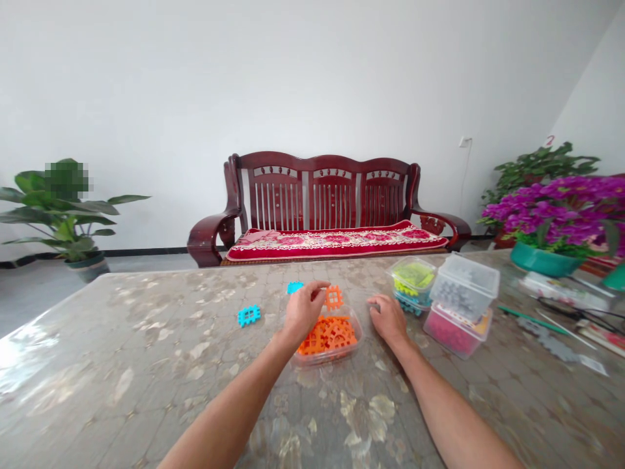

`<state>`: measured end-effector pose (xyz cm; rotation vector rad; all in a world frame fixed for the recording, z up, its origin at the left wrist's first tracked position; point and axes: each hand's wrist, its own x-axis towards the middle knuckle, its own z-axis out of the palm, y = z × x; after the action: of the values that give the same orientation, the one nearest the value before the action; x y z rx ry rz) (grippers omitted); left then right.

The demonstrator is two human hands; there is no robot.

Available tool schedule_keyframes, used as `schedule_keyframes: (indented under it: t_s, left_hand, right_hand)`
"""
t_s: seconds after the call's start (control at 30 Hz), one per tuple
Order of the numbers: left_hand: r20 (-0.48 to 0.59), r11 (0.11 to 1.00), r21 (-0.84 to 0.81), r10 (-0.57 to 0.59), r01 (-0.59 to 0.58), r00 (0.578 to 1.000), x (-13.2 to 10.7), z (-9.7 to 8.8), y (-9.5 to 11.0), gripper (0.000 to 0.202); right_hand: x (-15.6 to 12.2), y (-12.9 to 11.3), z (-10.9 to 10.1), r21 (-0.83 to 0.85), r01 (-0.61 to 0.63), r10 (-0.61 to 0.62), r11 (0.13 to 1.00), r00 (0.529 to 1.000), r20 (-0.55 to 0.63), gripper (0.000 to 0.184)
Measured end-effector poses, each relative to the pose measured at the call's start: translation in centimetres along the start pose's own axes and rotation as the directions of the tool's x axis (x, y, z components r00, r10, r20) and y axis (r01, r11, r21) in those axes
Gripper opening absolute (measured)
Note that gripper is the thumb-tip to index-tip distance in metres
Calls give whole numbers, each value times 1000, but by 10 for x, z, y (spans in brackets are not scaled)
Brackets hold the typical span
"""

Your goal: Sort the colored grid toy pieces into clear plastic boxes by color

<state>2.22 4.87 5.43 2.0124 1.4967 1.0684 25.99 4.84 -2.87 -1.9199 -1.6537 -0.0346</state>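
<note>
An orange square building piece with notched edges and a windowed middle stands tilted up at the fingertips of my left hand, which seems to pinch its left edge. Below that hand is a clear plastic box filled with orange interlocking pieces. My right hand rests on the table to the right of the box, fingers loosely bent, the thumb apart and nothing visible in them. One blue piece lies flat left of my left hand; another blue piece is just beyond it, partly covered.
Right of my right hand stand stacked clear boxes: yellow-green pieces over blue ones, grey pieces over a pink-filled box. Farther right are joined grey pieces, a green stick and a flower pot. A wooden bench stands behind the table.
</note>
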Motion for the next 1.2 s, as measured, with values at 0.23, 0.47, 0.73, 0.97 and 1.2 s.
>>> schedule_keyframes:
  t_s: [0.23,0.47,0.73,0.97,1.2]
  left_hand:
    - [155,973,220,-101,65,983,-6,0,7,34]
    - [239,909,414,-163,51,957,-5,-4,16,32]
    - [237,881,472,-160,31,958,-3,-8,21,35]
    - [312,925,373,-47,-77,949,-5,-15,20,42]
    - [362,908,382,27,-175,932,-8,-9,17,24]
  right_hand:
    - [0,0,0,16,11,-10,1000,1000,-22,33]
    - [0,-2,-2,-14,3,-3,1000,1000,-5,32]
    - [1,-1,-2,-12,10,-10,1000,1000,-8,33]
    - [1,-2,-1,8,8,-8,1000,1000,-7,33]
    - [1,-2,-3,15,8,-9,1000,1000,2,32]
